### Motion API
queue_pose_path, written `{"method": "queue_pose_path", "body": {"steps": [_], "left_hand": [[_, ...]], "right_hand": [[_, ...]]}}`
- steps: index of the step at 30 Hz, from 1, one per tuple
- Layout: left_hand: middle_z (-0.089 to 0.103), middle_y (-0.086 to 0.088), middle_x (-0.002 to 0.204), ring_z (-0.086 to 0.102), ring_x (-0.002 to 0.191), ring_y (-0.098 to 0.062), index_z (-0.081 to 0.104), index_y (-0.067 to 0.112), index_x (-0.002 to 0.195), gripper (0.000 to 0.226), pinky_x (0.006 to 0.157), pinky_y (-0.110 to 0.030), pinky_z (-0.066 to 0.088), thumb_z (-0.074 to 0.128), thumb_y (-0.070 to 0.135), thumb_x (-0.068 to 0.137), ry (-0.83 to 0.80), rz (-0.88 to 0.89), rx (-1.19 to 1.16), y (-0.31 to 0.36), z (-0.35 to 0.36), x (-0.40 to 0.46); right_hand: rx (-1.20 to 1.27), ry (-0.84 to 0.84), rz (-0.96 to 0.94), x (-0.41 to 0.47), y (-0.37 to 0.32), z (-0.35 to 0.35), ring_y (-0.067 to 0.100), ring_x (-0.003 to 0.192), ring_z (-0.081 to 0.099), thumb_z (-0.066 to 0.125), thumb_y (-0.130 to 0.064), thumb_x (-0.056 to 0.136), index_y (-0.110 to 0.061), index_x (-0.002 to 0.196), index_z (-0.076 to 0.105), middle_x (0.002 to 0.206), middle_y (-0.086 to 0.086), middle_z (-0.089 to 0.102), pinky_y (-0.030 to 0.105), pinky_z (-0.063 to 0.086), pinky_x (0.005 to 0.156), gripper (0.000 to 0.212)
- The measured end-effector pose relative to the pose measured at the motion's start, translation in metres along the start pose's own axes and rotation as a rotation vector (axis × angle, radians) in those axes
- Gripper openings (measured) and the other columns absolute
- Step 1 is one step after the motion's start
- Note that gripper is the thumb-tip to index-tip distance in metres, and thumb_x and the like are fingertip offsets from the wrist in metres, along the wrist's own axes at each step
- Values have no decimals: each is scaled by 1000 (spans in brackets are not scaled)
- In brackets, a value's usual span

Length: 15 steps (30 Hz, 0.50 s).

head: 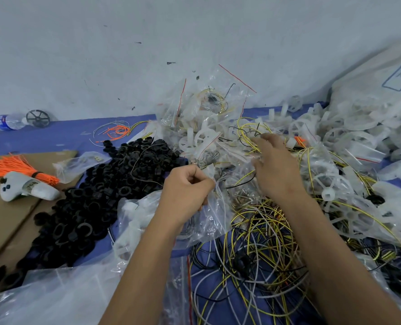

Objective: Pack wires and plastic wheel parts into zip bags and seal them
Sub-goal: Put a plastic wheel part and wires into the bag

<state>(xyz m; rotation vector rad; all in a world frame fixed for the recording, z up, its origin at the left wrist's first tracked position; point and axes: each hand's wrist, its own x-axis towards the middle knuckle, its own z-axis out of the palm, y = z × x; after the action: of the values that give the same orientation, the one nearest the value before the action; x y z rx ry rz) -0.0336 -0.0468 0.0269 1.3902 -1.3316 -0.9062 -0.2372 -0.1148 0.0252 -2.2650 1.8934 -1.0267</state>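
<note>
1. Left hand (187,184): fingers curled tight, pinching the top edge of a clear zip bag (208,221) that hangs below the fist, centre of scene.
2. Right hand (273,165): fingers spread and relaxed, tips in a tangle of yellow and black wires (251,134) on top of the packed bags (206,106); cannot tell whether any wire is caught between them.
3. Loose wire pile (258,252), yellow, black and white, lies near, under and between both forearms, on blue cloth (61,134).
4. White plastic wheel parts (349,134) heaped right, against a big white sack (377,80) at far right.
5. Black plastic rings (96,198) heaped left of the left hand.
6. Far left: orange cable ties (14,166) in a bundle touching a white controller (25,187) on cardboard (4,221); water bottle (7,121) and black wheel (37,118) by the wall.
</note>
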Motion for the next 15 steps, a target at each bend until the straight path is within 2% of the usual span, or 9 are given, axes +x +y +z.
{"method": "queue_pose_path", "body": {"steps": [2, 4, 6, 8, 9, 13, 15], "left_hand": [[58, -4, 50, 51, 43, -14, 64, 2, 75, 12, 45, -26, 42, 67, 6, 87, 0, -1, 9, -1, 0, 0], [58, -4, 50, 51, 44, -14, 64, 2, 75, 13, 44, -26, 42, 68, 6, 87, -2, -2, 6, -1, 0, 0], [58, -4, 51, 51, 44, -13, 64, 3, 75, 14, 45, -25, 42, 68, 7, 88, -9, -3, 3, 0, 0, 0], [57, -5, 51, 51, 44, -13, 63, 5, 73, 16, 45, -25, 42, 68, 6, 88, -10, -2, -2, 0, 0, -1], [57, -5, 52, 51, 44, -13, 64, 5, 73, 16, 45, -25, 43, 68, 6, 88, -10, -2, -4, 1, 0, -1], [58, -5, 52, 51, 45, -14, 64, 4, 74, 14, 47, -26, 43, 68, 6, 88, -11, -2, -3, 1, -1, -1], [58, -5, 52, 52, 45, -14, 64, 4, 75, 14, 47, -27, 43, 68, 7, 87, -11, -5, 1, 1, -1, -2]], "right_hand": [[-43, -180, -20, -1, 8, 6, 33, 132, 48, 52, -1, 95, -21, 146, 46, 160, 6, 29, 45, 48, 101, 55], [-5, -217, -33, -3, 11, 11, 32, 142, 39, 49, 3, 94, -20, 146, 49, 162, 8, 29, 42, 42, 110, 57], [27, -149, -30, -4, 11, 12, 30, 130, 50, 50, 2, 94, -16, 134, 61, 151, 7, 43, 35, 45, 99, 46], [12, -73, 4, -4, 11, 10, 30, 113, 59, 59, -6, 94, -13, 118, 71, 133, 6, 57, 32, 45, 85, 28], [3, -47, 24, -4, 11, 8, 29, 108, 61, 65, -11, 93, -13, 113, 73, 125, 6, 62, 32, 45, 83, 22], [25, 25, 57, -7, 8, 1, 25, 92, 64, 74, -16, 87, -21, 92, 71, 100, 2, 72, 33, 48, 73, 8], [42, 89, 54, -8, 5, -3, 24, 87, 65, 73, -13, 86, -21, 90, 67, 92, 0, 72, 37, 53, 72, 11]]}}
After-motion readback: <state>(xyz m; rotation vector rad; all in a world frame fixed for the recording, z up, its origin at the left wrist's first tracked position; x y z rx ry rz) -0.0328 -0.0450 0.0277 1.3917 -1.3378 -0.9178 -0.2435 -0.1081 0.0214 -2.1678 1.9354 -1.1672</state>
